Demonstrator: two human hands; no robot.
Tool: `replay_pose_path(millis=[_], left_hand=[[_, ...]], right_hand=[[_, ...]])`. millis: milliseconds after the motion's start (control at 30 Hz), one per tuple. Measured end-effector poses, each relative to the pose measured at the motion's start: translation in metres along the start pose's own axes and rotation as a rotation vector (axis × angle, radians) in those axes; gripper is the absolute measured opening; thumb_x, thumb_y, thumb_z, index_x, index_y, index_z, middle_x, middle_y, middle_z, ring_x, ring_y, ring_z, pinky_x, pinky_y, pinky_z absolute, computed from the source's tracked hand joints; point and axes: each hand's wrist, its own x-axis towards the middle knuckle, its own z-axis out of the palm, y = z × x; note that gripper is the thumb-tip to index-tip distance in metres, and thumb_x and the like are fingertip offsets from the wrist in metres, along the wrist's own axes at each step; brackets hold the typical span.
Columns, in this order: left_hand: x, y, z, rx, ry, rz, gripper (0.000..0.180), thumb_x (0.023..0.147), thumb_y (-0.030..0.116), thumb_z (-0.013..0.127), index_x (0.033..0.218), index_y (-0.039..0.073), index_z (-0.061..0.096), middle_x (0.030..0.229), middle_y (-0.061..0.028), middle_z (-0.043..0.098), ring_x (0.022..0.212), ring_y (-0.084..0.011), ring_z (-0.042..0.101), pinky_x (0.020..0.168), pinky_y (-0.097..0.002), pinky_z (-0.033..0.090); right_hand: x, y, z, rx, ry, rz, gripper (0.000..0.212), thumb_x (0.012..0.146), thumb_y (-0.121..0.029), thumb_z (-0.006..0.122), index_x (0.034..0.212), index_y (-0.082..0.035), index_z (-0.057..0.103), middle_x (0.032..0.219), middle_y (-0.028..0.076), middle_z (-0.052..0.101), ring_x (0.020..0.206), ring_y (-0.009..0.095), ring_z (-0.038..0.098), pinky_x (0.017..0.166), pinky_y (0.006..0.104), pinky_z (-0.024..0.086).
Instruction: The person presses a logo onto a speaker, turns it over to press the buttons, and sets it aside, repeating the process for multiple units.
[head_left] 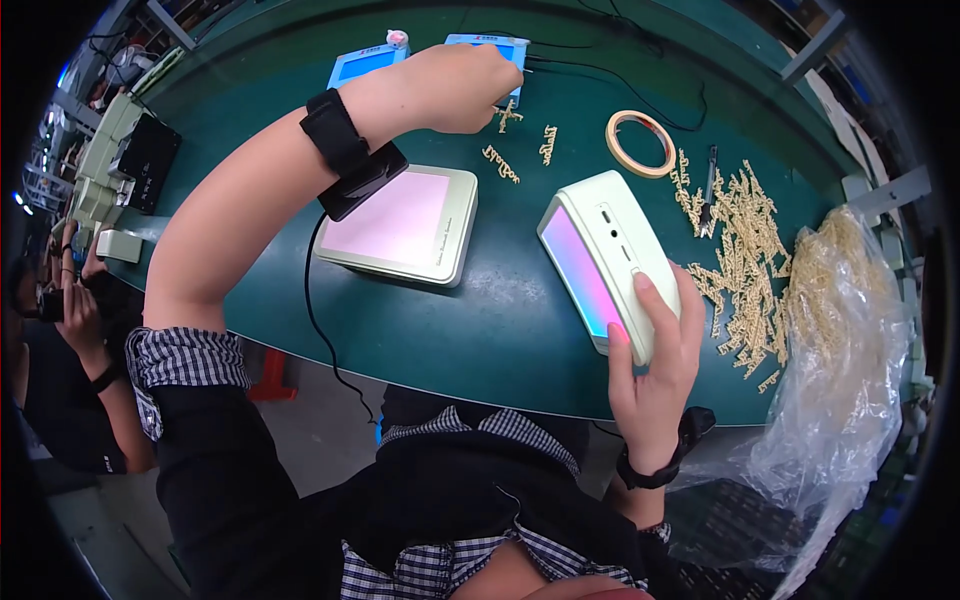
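My left hand reaches across the far side of the green table with its fingers curled closed. Its fingertips are beside a blue-framed device and just above a gold lettering piece; what they pinch, if anything, is hidden. In my right hand is a cream box-shaped speaker, tilted, with a glowing pink-blue front and ports along its side. Under my left forearm lies a second cream speaker with a pale pink face. Two more gold lettering pieces rest nearby.
A tape roll, a black pen-like tool and a heap of gold lettering pieces lie at right, beside a clear plastic bag. Another blue device stands at the back. A co-worker's hand shows at far left.
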Motion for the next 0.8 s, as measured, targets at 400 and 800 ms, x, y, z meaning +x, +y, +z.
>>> replay_pose_path(millis=[400, 800], left_hand=[[-0.002, 0.006, -0.013, -0.11, -0.024, 0.026, 0.011, 0.076, 0.0, 0.072, 0.08, 0.003, 0.061, 0.081, -0.0122, 0.065, 0.08, -0.029, 0.067, 0.068, -0.0382, 0.052], [-0.002, 0.008, -0.01, -0.25, 0.053, 0.089, 0.01, 0.079, -0.002, 0.069, 0.087, 0.002, 0.066, 0.084, -0.0125, 0.065, 0.079, -0.0258, 0.066, 0.071, -0.0354, 0.053]], right_hand=[[-0.006, 0.005, 0.002, 0.06, 0.061, 0.006, 0.043, 0.082, -0.003, 0.067, 0.124, -0.007, 0.058, 0.135, 0.026, 0.047, 0.12, 0.043, 0.052, 0.097, 0.045, 0.044], [-0.002, 0.004, 0.003, 0.111, 0.061, -0.011, 0.04, 0.08, -0.001, 0.068, 0.12, -0.005, 0.061, 0.133, 0.028, 0.048, 0.118, 0.043, 0.053, 0.097, 0.0445, 0.044]])
